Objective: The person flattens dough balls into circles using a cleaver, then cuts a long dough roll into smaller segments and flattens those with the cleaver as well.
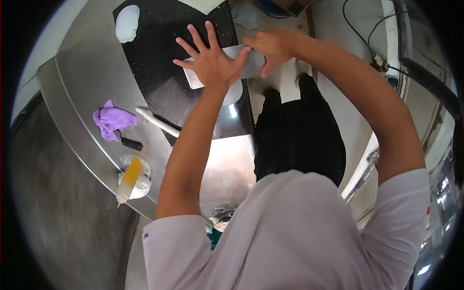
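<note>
My left hand [211,64] lies flat with fingers spread on a broad, shiny metal blade [253,65], like a cleaver's. My right hand [274,47] is wrapped around the blade's right end, past the slab's edge; the handle is hidden in the grip. Beneath the blade is the black slab [166,77], flecked with white bits. A pale round piece [234,94], perhaps flattened dough, shows partly below my left hand. Another thin white round [127,24] lies at the slab's far left corner.
On the steel counter [92,67] are a purple cloth [114,120], a black handle [130,144], a white stick [157,122] and a squeeze bottle [129,181] of yellow liquid beside a plastic-wrapped white lump [141,187]. A whitish sheet [203,4] lies at the slab's far edge. Cables [369,38] hang at right.
</note>
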Demonstrator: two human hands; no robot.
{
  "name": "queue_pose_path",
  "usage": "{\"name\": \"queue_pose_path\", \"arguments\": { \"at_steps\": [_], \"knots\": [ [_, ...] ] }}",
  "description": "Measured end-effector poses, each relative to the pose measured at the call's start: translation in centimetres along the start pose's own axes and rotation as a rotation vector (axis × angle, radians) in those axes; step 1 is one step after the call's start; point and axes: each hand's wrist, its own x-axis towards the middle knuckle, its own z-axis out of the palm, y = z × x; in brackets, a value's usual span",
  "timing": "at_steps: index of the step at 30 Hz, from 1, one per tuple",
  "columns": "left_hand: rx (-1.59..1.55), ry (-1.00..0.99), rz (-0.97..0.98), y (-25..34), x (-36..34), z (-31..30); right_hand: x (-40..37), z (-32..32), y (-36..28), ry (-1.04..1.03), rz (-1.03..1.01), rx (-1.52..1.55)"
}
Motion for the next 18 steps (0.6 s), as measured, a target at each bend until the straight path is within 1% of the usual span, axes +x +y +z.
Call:
{"name": "queue_pose_path", "arguments": {
  "at_steps": [1,3,4,5,7,8,9,10,11,13,14,15,16,17,18],
  "knots": [
    [0.007,0.008,0.016,-0.1,0.1,-0.1,0.9,-0.5,0.9,-0.012,-0.010,-0.001],
    [-0.020,0.056,-0.046,0.3,1.2,-0.5,1.6,-1.4,2.4,0.075,-0.197,0.042],
    [0.054,-0.015,-0.126,1.4,2.0,-2.4,2.4,-2.1,2.5,0.055,-0.121,-0.084],
    [0.124,-0.074,-0.206,2.6,2.8,-4.1,5.1,0.3,5.9,0.286,-0.609,0.028],
    [0.146,-0.069,-0.163,0.4,3.5,-3.6,2.5,-1.6,1.1,0.214,-0.104,-0.021],
    [0.072,-0.002,0.009,-1.8,3.2,-2.4,1.6,-1.1,0.1,0.225,-0.097,-0.027],
    [-0.003,0.062,0.171,-2.9,2.8,-1.1,1.3,0.4,-0.5,0.187,-0.109,0.042],
    [-0.053,0.040,0.216,-3.3,1.0,-1.3,0.9,2.4,-1.5,0.142,-0.119,0.129],
    [-0.066,0.014,0.274,-4.1,-1.1,-1.3,0.1,4.2,-2.9,0.136,-0.117,0.142],
    [-0.011,-0.041,0.283,-4.0,-1.7,-1.7,-0.8,5.5,-4.0,0.161,0.009,0.201],
    [-0.019,-0.045,0.268,-4.1,-0.9,-1.4,-0.5,5.0,-3.5,0.144,0.005,0.199],
    [-0.014,-0.053,0.312,-4.2,-0.2,-2.0,-0.3,4.0,-3.9,0.130,0.041,0.245],
    [-0.008,-0.043,0.369,-4.4,0.9,-2.1,0.1,3.2,-3.9,0.132,0.080,0.278],
    [-0.003,-0.013,0.367,-4.6,2.6,-1.9,1.0,2.7,-3.2,0.145,0.071,0.253],
    [-0.042,0.048,0.394,-4.7,3.9,-1.8,1.6,2.9,-2.3,0.250,0.049,0.194]
  ]
}}
